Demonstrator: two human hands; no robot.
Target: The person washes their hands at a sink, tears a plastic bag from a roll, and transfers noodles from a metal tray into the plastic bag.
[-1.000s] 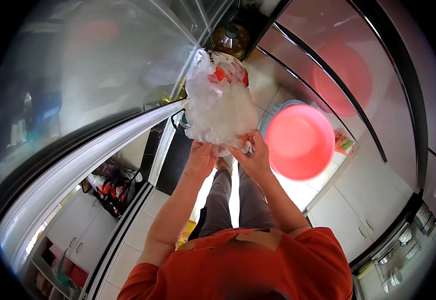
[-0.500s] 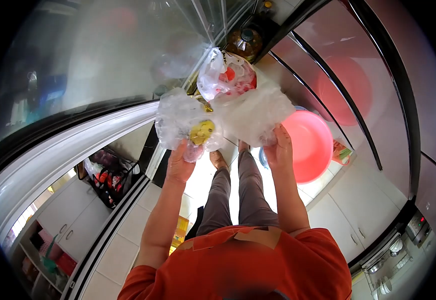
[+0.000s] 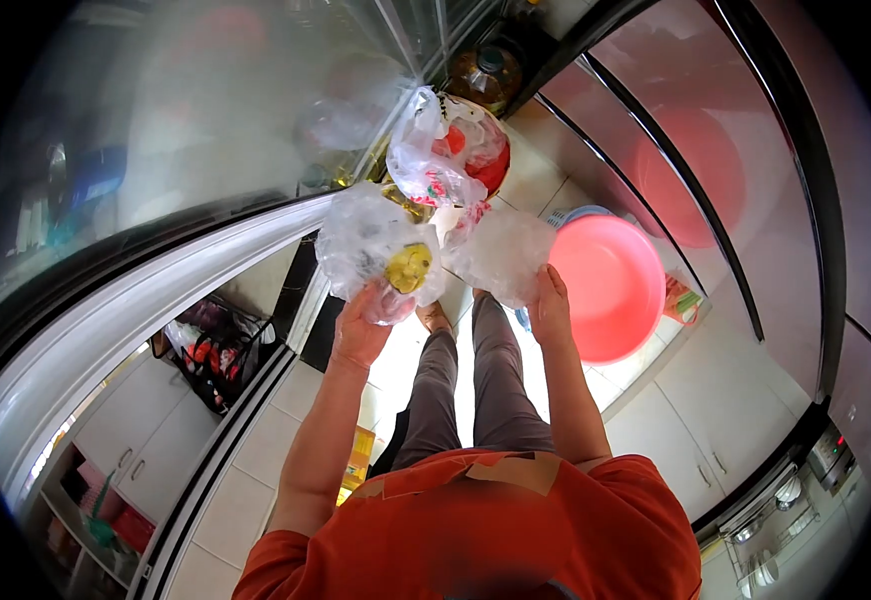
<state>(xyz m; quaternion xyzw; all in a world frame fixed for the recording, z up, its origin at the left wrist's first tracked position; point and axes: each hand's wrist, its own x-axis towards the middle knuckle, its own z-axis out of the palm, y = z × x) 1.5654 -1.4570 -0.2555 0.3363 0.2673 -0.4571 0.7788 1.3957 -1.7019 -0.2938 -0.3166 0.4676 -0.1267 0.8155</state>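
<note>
My left hand [image 3: 359, 335] is closed on the bottom edge of a clear plastic bag [image 3: 356, 235]. A yellow, lumpy thing [image 3: 409, 268] shows through or on that bag, its kind unclear. In my right hand [image 3: 553, 308] is the edge of another plastic bag [image 3: 504, 250], whitish and crumpled, hanging toward the middle. Just beyond both bags stands a round bin [image 3: 503, 178] filled with crumpled plastic bags [image 3: 426, 140], some with red print. The fingertips of both hands are partly hidden behind the film.
A pink basin [image 3: 611, 290] stands on the floor to the right, over a bluish basket [image 3: 581, 212]. Behind the bin is a large bottle [image 3: 488, 75]. A glass door [image 3: 206, 120] rises at left; glossy pink cabinet panels [image 3: 696, 130] line the right.
The right-hand bag has drawn closer and looks smaller and more bunched, away from the bin. My left hand and its bag have barely shifted. The bin's contents are more exposed.
</note>
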